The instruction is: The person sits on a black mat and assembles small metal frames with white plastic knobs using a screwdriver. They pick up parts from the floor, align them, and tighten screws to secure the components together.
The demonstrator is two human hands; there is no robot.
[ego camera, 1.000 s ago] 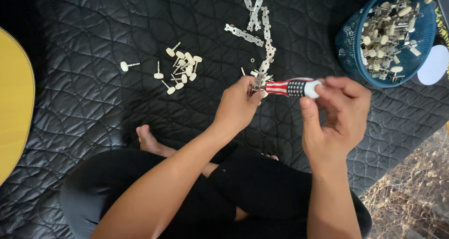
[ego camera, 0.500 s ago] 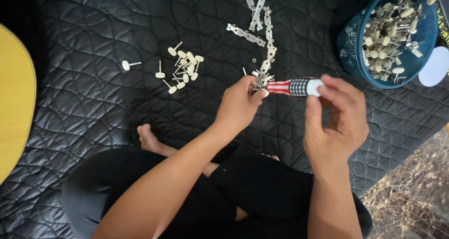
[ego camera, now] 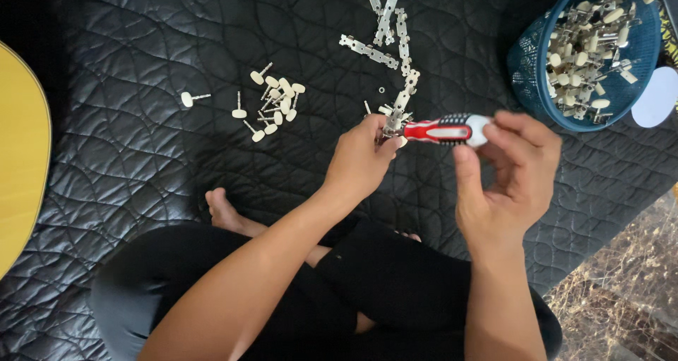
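My left hand pinches the lower end of a perforated metal strip with small pegs on it. My right hand holds the butt of a red, black and white screwdriver, fingers partly spread around its cap. The screwdriver lies level and its tip meets the strip at my left fingertips. Both hands hover over a black quilted mat.
More metal strips lie farther up the mat. A loose pile of cream-headed pegs sits to the left. A blue basket full of such pegs stands at top right. A yellow rounded board borders the left edge. My crossed legs are below.
My right hand's fingers have shifted around the screwdriver's cap, as in turning it. The left hand and strip have stayed put.
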